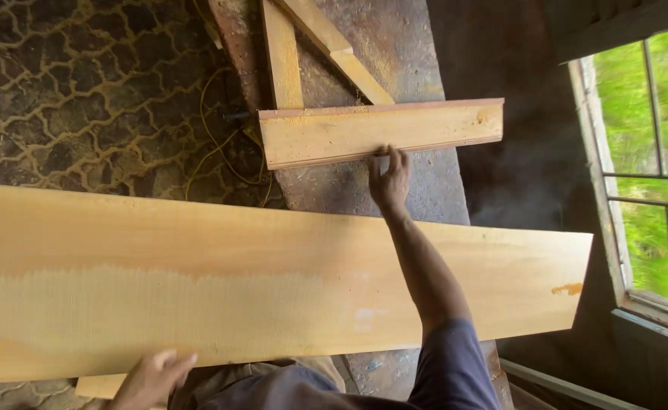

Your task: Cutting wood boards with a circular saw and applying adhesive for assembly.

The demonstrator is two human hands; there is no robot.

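Right hand stretched out across wide plank, fingertips touching near edge of short board on workbench, not closed around it. Left hand resting open-fingered at plank's near edge.

Pale honey-yellow on the long plank, with a lighter, rippled band along its lower half and a small orange-brown blotch near one end. The short board shows the same yellow with a reddish edge, over a rusty grey-brown desk. Dark brown floor with tan crackle lines, a yellow cord and a blue-grey sleeve.
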